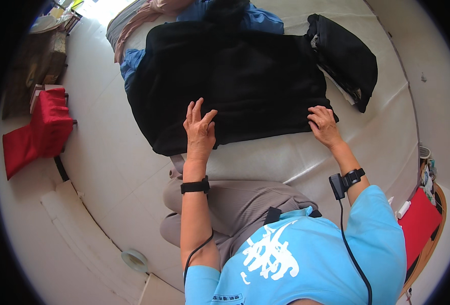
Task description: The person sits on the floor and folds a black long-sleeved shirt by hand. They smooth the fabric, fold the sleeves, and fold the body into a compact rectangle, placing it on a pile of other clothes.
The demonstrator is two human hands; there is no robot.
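A large black garment (228, 80) lies spread flat in front of me, with a dark bunched part at its far edge. My left hand (200, 127) is over its near edge, left of the middle, palm down with fingers apart and nothing held. At the garment's near right corner is my right hand (324, 124), its fingers curled against the cloth. Whether those fingers pinch the fabric is hidden. Past the right side of the garment sits a folded black cloth item (347, 61) with a light, patterned edge showing.
The light-coloured bed surface (362, 145) carries the garments. Blue cloth (265, 21) and a pinkish cloth (147, 17) lie at the far side. Red cloth covers a piece of furniture (51, 122) on the left. Cables (348, 236) run from straps on both my wrists.
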